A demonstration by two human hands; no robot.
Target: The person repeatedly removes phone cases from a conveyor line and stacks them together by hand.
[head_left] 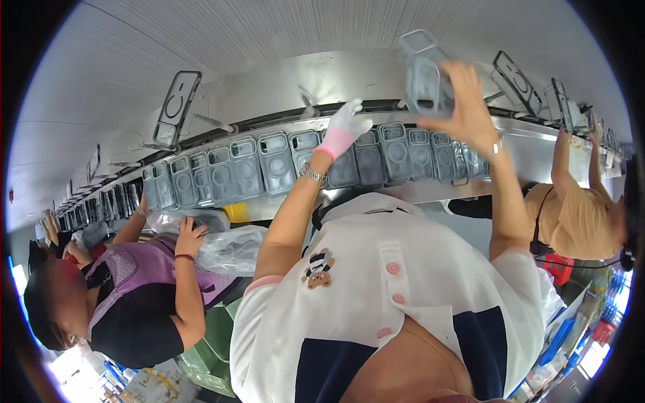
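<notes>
My right hand [468, 111], bare and smeared by motion, is raised at the rail. Its fingers and thumb curve round the edge of a clear phone case [424, 84] with a ring on its back. The case is blurred too. My left hand [345, 129] wears a white glove with a pink cuff. It hovers over the row of cases with thumb and fingers apart, holding nothing. Below both hands, several clear phone cases [276, 164] with ring marks stand side by side in a long row. My left wrist hides part of one.
Dark-edged phone cases [178, 107] hang from the rail on both sides, with bare metal hooks [309, 101] between. At left, a person in a purple apron [144, 269] handles clear plastic bags [232, 248]. Another person in tan [574, 221] reaches up at right. Green crates [208, 349] stand lower left.
</notes>
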